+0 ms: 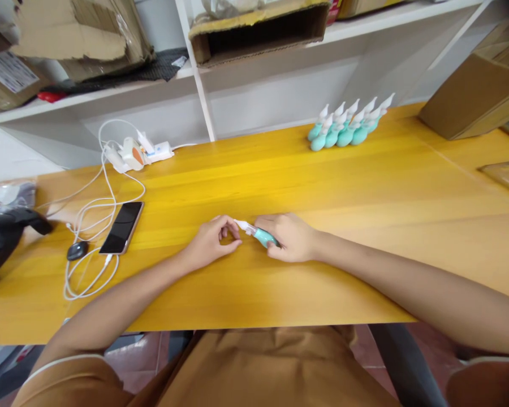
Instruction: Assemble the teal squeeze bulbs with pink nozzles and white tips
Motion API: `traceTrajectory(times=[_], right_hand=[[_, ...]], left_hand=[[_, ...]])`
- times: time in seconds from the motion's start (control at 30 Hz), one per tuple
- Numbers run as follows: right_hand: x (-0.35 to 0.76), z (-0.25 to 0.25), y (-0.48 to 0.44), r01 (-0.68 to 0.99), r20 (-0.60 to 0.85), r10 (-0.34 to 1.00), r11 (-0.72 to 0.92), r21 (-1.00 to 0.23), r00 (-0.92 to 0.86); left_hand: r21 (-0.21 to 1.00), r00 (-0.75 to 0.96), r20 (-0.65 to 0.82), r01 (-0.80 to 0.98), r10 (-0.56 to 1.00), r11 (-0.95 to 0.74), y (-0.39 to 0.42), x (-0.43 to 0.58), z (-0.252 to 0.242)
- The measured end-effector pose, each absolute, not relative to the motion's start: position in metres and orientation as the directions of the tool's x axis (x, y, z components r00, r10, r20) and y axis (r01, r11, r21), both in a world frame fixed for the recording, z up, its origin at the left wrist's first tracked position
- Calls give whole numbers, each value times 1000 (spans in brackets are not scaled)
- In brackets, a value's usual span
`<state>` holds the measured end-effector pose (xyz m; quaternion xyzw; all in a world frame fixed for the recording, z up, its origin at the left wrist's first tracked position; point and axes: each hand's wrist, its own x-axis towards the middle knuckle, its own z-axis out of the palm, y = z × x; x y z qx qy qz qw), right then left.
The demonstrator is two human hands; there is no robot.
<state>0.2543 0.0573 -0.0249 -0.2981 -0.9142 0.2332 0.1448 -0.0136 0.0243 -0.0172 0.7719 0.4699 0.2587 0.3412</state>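
Over the middle of the yellow wooden table (220, 186), my right hand (294, 237) is wrapped round the teal bulb of a nasal aspirator (262, 236). Its clear neck and white tip point left toward my other hand. My left hand (216, 240) curves beside that tip, thumb and fingers apart, with nothing visible between them. The fingertips are very close to the tip; whether they touch it I cannot tell. Several matching aspirators (345, 134) stand upright in rows at the back right, white tips up.
On the left lie a phone (122, 228), coiled white cables (85, 217), a small black object (77, 250) and a power strip (161, 151). A cardboard box (475, 93) stands at the back right. White shelves (203, 102) holding boxes rise behind the table.
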Motion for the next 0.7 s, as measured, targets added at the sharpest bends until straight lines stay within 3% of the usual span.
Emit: traceTrajectory(times=[0.1,0.3,0.53,0.7], right_hand=[[257,-25,63,427,142,566,742,-517,-812],[257,-28,66,329,197,489,783,-528,-850],[256,-37,69,293,319,507,795,-531,-801],[256,-37,71,227,373,472,811,-540,-799]], left_hand=[[713,435,95,598,896,-366,23,-14,-17],[763,436,129,530,891,-370,24,-16,-20],[729,516,275,439,811,-526,30,-19,-22],[834,475,213,366,854,-412,32,-20,-22]])
